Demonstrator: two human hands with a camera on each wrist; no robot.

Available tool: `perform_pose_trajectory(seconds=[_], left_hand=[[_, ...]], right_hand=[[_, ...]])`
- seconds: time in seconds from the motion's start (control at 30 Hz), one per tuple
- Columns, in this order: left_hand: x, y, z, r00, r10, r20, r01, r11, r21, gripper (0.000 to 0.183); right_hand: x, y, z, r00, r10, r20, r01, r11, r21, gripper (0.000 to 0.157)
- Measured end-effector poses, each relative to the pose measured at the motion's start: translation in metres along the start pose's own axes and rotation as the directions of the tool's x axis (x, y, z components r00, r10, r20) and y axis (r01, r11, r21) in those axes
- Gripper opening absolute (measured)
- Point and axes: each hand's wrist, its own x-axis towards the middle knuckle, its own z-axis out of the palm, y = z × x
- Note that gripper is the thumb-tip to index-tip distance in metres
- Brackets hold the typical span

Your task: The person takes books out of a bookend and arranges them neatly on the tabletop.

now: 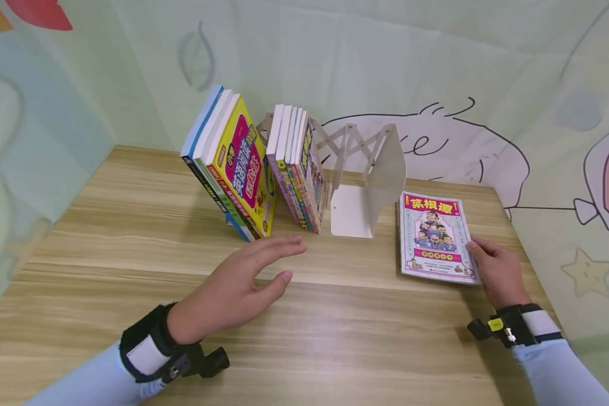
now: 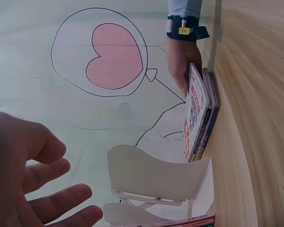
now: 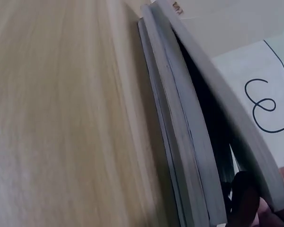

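My right hand [image 1: 499, 274] pinches the right edge of the top book [image 1: 438, 268], a pink-bordered comic-style paperback with a red title band. In the right wrist view that book's near edge is raised, leaving a dark gap above the other books [image 3: 191, 127] lying flat beneath it. My left hand [image 1: 230, 285] hovers over the table in front of the standing books, holding nothing; its fingers are spread and relaxed in the left wrist view. Nearest to it are a yellow-covered book [image 1: 243, 163] and a row of thinner paperbacks [image 1: 304, 169], leaning upright.
A white expandable bookend rack [image 1: 388, 169] stands at the back, its right plate upright beside the stack, with a bare section of base between. The wooden table [image 1: 335, 332] meets a patterned curtain [image 1: 304, 51] at the back and sides.
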Motion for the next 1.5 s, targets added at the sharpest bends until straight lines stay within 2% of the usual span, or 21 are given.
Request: perform_pose_trajectory(seconds=[0.33, 0.43, 0.57, 0.67, 0.77, 0.87, 0.97, 1.2, 1.37, 1.43, 1.5], left_hand=[[0.000, 0.000, 0.002, 1.000, -0.001, 0.005, 0.001, 1.000, 0.012, 0.042], [0.000, -0.001, 0.002, 1.000, 0.000, 0.005, 0.000, 1.000, 0.006, 0.042], [0.001, -0.001, 0.003, 1.000, 0.006, -0.001, -0.006, 1.000, 0.015, 0.046], [0.001, -0.001, 0.003, 1.000, 0.011, -0.009, -0.011, 1.000, 0.025, 0.050], [0.001, -0.002, 0.003, 1.000, 0.016, -0.014, -0.016, 1.000, 0.023, 0.053], [0.001, -0.001, 0.004, 1.000, 0.014, -0.017, -0.014, 1.000, 0.022, 0.053], [0.001, -0.002, 0.004, 0.999, 0.017, -0.027, -0.016, 1.000, 0.025, 0.053], [0.001, -0.003, 0.005, 0.999, 0.024, -0.046, -0.023, 0.999, 0.024, 0.053], [0.001, -0.002, 0.006, 0.999, 0.012, -0.039, -0.011, 1.000, 0.018, 0.054], [0.001, -0.002, 0.006, 0.999, 0.010, -0.038, -0.009, 1.000, 0.018, 0.055], [0.001, -0.002, 0.006, 0.999, 0.015, -0.040, -0.014, 1.000, 0.021, 0.055]], right_hand=[[-0.007, -0.002, -0.004, 0.999, -0.037, -0.015, 0.036, 0.996, -0.083, 0.065], [-0.013, -0.003, -0.005, 0.997, -0.071, -0.025, 0.068, 0.992, -0.106, 0.063], [-0.023, -0.007, -0.005, 0.986, -0.165, -0.039, 0.158, 0.977, -0.146, 0.060], [-0.032, -0.013, -0.003, 0.961, -0.278, -0.010, 0.271, 0.945, -0.182, 0.059], [-0.042, -0.018, 0.001, 0.909, -0.414, 0.052, 0.415, 0.884, -0.215, 0.059], [-0.053, -0.023, 0.006, 0.835, -0.539, 0.111, 0.550, 0.810, -0.201, 0.056], [-0.065, -0.030, 0.012, 0.759, -0.632, 0.154, 0.651, 0.739, -0.175, 0.050], [-0.090, -0.051, 0.026, 0.626, -0.732, 0.269, 0.779, 0.603, -0.170, 0.054], [-0.106, -0.060, 0.039, 0.503, -0.800, 0.327, 0.863, 0.487, -0.135, 0.070], [-0.114, -0.064, 0.044, 0.458, -0.814, 0.357, 0.885, 0.455, -0.098, 0.077], [-0.122, -0.068, 0.047, 0.431, -0.813, 0.392, 0.895, 0.441, -0.070, 0.081]])
